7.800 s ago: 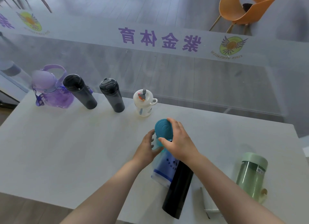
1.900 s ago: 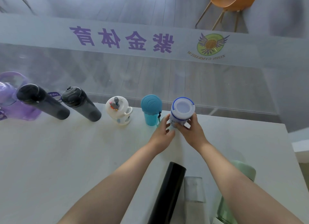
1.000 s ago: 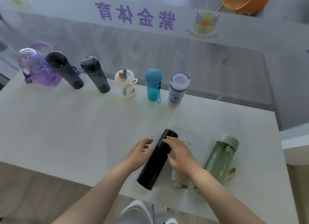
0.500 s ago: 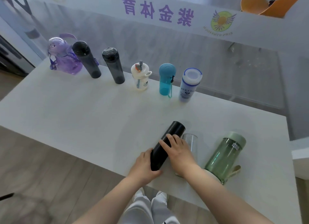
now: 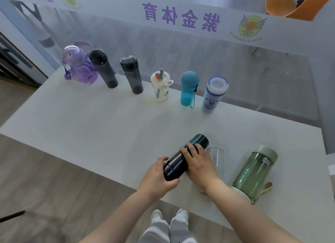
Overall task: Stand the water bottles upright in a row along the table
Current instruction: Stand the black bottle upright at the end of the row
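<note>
Head view: six bottles stand in a row along the desk's [image 5: 76, 126] far edge, purple jug [image 5: 79, 68] at the left end thru white-blue bottle [image 5: 213, 96]; three left near the front-right corner. Black flask [image 5: 184, 157] lies on its side, long axis diagonal, far end pointing away-right; clear bottle [image 5: 215, 157] & green bottle [image 5: 253, 172] lie beside it. Left hand [image 5: 159, 177] curls round its near end, right hand [image 5: 199, 163] wraps fingers over its middle.

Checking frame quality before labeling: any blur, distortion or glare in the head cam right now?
Head view: strong wide-angle distortion, the upright bottles fan outward, purple bottle leaning most; slight motion blur on the left hand and right hand gripping the black flask; soft diffuse light, faint shadows on the table; the glass wall behind looks hazy; no harsh glare.
</note>
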